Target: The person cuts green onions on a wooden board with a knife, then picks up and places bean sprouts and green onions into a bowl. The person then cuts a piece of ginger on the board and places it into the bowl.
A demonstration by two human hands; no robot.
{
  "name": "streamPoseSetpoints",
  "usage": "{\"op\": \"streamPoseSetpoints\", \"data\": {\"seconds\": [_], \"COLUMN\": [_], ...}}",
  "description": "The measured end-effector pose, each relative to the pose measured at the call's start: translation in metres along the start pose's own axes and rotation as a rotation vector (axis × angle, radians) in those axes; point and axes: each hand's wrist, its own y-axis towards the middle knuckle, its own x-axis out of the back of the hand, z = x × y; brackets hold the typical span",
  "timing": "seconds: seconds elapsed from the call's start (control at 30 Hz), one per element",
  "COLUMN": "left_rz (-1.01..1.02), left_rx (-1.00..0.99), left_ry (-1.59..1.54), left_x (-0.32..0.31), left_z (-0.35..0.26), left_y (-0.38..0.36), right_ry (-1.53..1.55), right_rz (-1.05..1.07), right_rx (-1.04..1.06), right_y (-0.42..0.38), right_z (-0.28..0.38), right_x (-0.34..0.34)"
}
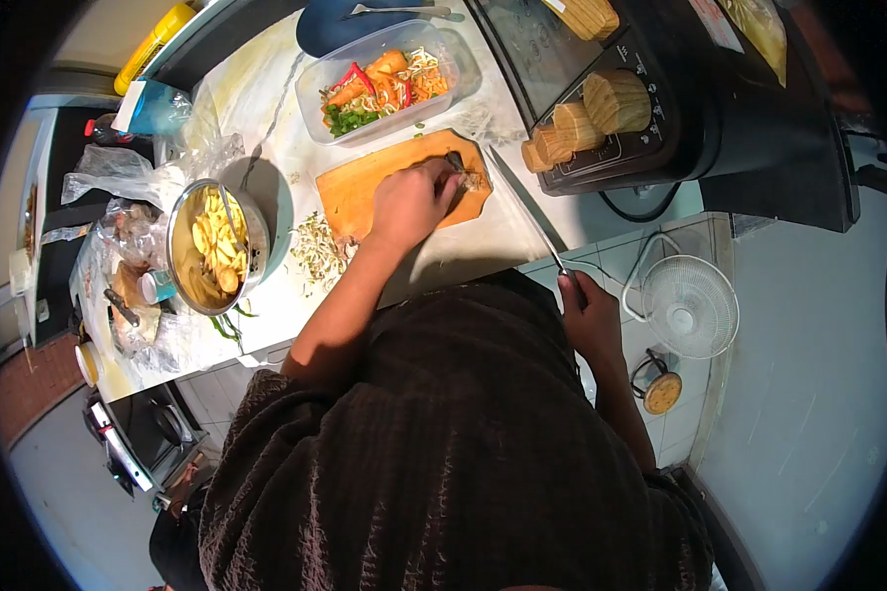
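My left hand point(412, 202) rests over the right part of a wooden cutting board point(350, 192), its fingers curled and pressed down. Beside its fingertips lie small dark and pale food scraps point(471, 180); whatever is under the fingers is hidden. My right hand point(591, 313) is closed around the handle of a long kitchen knife point(527, 212). The blade points up and left, its tip just off the board's right end. Behind the board stands a clear plastic container point(315, 98) with bean sprouts, chopped greens, red chilli and orange pieces. Loose bean sprouts point(317, 251) lie left of the board.
A metal pot point(175, 266) of yellow cut pieces stands to the left, near plastic bags point(138, 177). A dark blue plate point(320, 30) with a fork is at the back. A black oven point(680, 108) with wooden knobs stands right; a white fan point(682, 305) is below.
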Motion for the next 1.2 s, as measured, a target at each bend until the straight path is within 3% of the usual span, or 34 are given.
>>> {"op": "streamPoseSetpoints", "data": {"seconds": [0.2, 0.27, 0.43, 1.0, 1.2], "left_rz": [-0.078, -0.061, -0.122, -0.213, -0.177], "left_rx": [0.080, 0.106, 0.279, 0.230, 0.328], "left_ry": [0.021, 0.000, 0.007, 0.029, 0.032], "left_x": [0.002, 0.005, 0.015, -0.007, 0.000], "left_z": [-0.004, -0.003, 0.019, 0.046, 0.026], "left_y": [0.001, 0.000, 0.002, 0.019, 0.030], "right_ry": [0.047, 0.076, 0.051, 0.081, 0.090], "right_rz": [0.010, 0.108, 0.132, 0.096, 0.090], "right_rx": [0.016, 0.015, 0.063, 0.003, 0.000], "right_y": [0.002, 0.003, 0.006, 0.014, 0.019], "right_z": [0.010, 0.009, 0.014, 0.006, 0.013], "right_x": [0.001, 0.000, -0.003, 0.003, 0.008]}}
